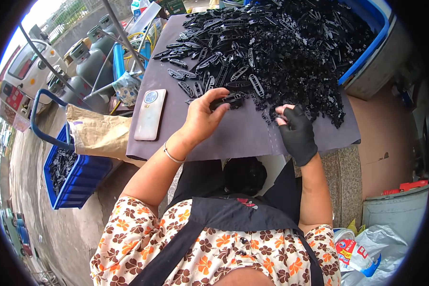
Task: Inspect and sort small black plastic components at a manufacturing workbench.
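Observation:
My left hand [204, 117], bare with a bangle at its wrist, is closed round a long black plastic piece [234, 99] over the near part of the table. My right hand [298, 136] wears a black fingerless glove. Its thumb and fingertips are pinched together at the near edge of a heap of small black plastic parts [300, 78]; whatever lies between them is too small to make out. Beyond my left hand, long, narrow black frames [240, 72] are scattered and piled toward the back of the table.
A phone [150, 114] lies on the grey table cover [200, 148] at the left. The blue-rimmed bin [364, 62] stands at the back right. Left of the table are a brown paper sack [97, 126], a blue crate [83, 176] of black parts and gas cylinders [88, 64].

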Tool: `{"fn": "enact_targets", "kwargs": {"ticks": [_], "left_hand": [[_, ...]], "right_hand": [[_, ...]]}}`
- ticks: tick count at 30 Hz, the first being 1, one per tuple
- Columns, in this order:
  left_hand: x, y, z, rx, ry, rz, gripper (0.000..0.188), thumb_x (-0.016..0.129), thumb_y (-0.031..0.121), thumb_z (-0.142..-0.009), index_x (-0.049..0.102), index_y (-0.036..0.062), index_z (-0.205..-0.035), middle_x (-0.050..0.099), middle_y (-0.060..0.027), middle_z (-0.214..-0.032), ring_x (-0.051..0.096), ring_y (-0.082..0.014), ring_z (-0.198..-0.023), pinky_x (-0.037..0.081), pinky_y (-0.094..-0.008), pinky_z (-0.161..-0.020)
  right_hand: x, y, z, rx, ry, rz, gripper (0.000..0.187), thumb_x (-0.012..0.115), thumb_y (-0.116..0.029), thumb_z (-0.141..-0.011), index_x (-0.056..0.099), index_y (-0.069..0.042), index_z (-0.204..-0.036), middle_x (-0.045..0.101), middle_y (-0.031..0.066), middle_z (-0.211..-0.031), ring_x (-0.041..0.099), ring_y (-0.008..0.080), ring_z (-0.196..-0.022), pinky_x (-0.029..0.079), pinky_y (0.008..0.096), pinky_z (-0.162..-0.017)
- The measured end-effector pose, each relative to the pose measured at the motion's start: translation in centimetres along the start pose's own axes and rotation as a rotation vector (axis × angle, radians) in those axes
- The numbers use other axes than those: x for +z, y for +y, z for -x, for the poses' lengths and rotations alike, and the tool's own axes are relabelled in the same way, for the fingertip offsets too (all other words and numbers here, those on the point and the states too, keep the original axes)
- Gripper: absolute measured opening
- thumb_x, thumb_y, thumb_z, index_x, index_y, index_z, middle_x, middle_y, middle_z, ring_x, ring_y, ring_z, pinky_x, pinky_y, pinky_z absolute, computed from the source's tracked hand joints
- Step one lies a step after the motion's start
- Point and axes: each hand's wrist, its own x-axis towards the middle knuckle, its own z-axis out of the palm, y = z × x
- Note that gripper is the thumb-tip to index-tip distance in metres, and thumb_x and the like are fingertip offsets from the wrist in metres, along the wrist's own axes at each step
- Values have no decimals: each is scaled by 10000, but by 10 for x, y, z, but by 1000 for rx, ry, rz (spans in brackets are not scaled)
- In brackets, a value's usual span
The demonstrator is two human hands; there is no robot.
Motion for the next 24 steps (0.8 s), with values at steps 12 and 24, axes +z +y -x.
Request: {"fn": "enact_targets", "kwargs": {"ticks": [12,24], "left_hand": [[15,36,24,-590,-300,815,170,484,161,-951,553,55,-1066,575,-5,-833,556,-73,-717,425,-198,-593],[6,57,30,-684,-379,1127,328,449,277,-973,521,-20,-1093,618,-126,-996,643,-169,-854,529,-240,-692]], "right_hand": [[15,-36,5,-70,-80,-410,183,581,69,-811,602,14,-984,590,69,-889,623,127,-743,493,233,-669],[11,-40,10,-235,-99,-166,163,624,25,-785,590,-14,-940,589,102,-777,596,194,-642,468,282,-574]]}}
